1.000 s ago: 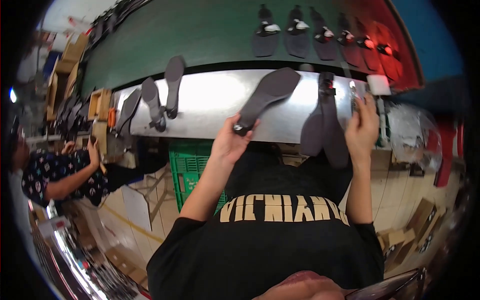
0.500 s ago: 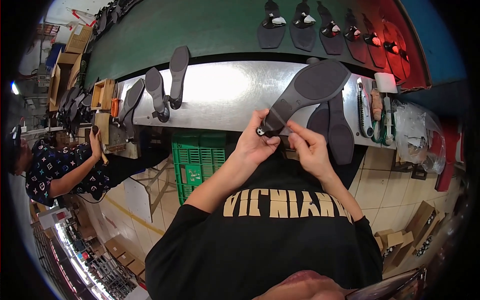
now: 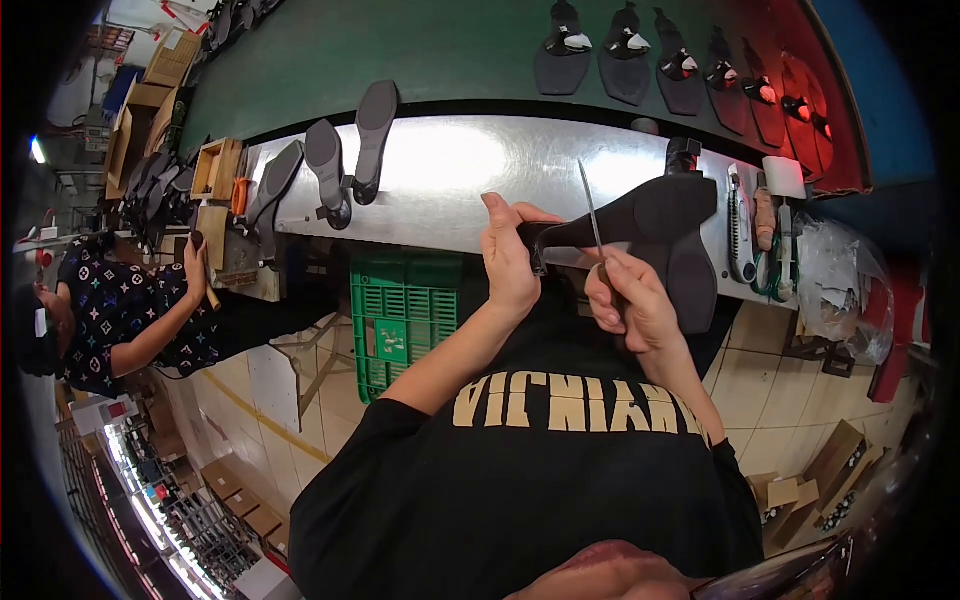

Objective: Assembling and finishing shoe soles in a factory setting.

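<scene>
Between my hands is a black sandal [image 3: 640,218], held above the front edge of the metal bench, its toe part pointing right. My left hand [image 3: 512,258] grips its heel end, with the thumb raised and the other fingers partly behind it. In my closed right hand [image 3: 635,300] is a thin, pointed metal blade [image 3: 588,195], tip pointing up and away, in front of the sandal's narrow middle. I cannot tell whether the blade touches the sandal. Another dark sole [image 3: 692,292] lies partly beneath the sandal, overhanging the bench edge.
Several sandals [image 3: 375,125] lie sole up on the metal bench [image 3: 450,165]. Behind it, a green belt [image 3: 440,60] carries a row of sandals [image 3: 625,70]. A box cutter [image 3: 738,225] lies right, beside a clear plastic bag [image 3: 845,285]. A green crate [image 3: 405,325] stands below; a co-worker [image 3: 140,310] works left.
The sandal has been turned over from sole up, so its strap side now shows. My right hand has swung the blade from across the sole to pointing away. The view has shifted slightly.
</scene>
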`<action>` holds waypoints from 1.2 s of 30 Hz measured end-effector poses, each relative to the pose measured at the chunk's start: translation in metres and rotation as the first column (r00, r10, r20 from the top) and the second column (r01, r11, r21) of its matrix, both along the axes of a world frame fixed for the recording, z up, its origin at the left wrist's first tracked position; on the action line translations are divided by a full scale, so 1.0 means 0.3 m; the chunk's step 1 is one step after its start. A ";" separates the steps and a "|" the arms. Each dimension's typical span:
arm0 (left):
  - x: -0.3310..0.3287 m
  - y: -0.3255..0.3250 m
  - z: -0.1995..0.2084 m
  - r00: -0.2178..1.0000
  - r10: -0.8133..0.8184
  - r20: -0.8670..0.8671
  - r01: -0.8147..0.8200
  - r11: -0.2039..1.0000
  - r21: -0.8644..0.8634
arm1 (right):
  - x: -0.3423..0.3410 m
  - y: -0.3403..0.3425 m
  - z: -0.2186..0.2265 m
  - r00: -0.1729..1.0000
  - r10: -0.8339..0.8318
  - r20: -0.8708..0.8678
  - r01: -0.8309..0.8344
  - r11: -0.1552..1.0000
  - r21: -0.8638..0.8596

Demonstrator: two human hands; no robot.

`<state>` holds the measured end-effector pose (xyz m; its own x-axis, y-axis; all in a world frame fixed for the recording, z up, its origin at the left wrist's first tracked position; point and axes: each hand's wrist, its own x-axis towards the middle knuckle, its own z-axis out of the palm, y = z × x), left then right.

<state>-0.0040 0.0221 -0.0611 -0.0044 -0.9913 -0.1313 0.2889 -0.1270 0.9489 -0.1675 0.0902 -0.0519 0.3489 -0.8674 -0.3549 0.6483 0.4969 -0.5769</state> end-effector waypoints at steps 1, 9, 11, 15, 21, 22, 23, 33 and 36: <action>0.000 -0.006 0.005 1.000 0.015 0.003 -0.014 0.999 -0.037 | -0.006 -0.006 0.001 1.000 0.012 -0.004 -0.013 0.999 -0.049; 0.021 -0.022 0.031 0.991 -0.001 -0.133 0.004 1.000 0.023 | 0.087 0.023 0.000 0.412 -0.556 -0.722 -0.213 0.711 -0.670; 0.028 -0.035 0.015 0.988 0.011 -0.152 -0.006 0.999 0.033 | 0.097 0.034 0.034 0.415 -0.580 -0.701 -0.251 0.668 -0.700; 0.036 -0.076 0.014 0.943 0.058 -0.328 0.066 0.933 0.353 | 0.101 0.040 0.037 0.455 -0.567 -0.687 -0.381 0.573 -0.725; 0.024 -0.036 -0.007 0.722 0.140 -0.678 0.381 0.737 0.558 | 0.092 0.005 -0.010 0.310 -0.574 -0.758 -0.217 0.734 -0.644; 0.020 -0.038 -0.010 0.704 0.226 -0.673 0.356 0.708 0.610 | 0.106 0.009 -0.019 0.337 -0.553 -0.762 -0.204 0.747 -0.633; 0.015 -0.042 -0.016 0.704 0.227 -0.673 0.355 0.709 0.610 | 0.109 0.014 -0.017 0.338 -0.553 -0.762 -0.204 0.747 -0.633; -0.026 -0.055 0.045 0.920 0.251 -0.302 -0.050 0.837 0.545 | 0.098 0.023 0.004 0.482 -0.460 -0.746 -0.120 0.808 -0.576; -0.026 -0.030 0.050 0.956 0.132 -0.262 -0.014 0.912 0.411 | 0.074 -0.026 0.011 0.617 -0.496 -0.610 0.179 0.844 -0.506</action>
<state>-0.0118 0.0129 -0.0460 -0.0292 -0.8533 -0.5205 0.5562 -0.4466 0.7009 -0.1454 0.0824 -0.0487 -0.2114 -0.9774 0.0093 0.0471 -0.0197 -0.9987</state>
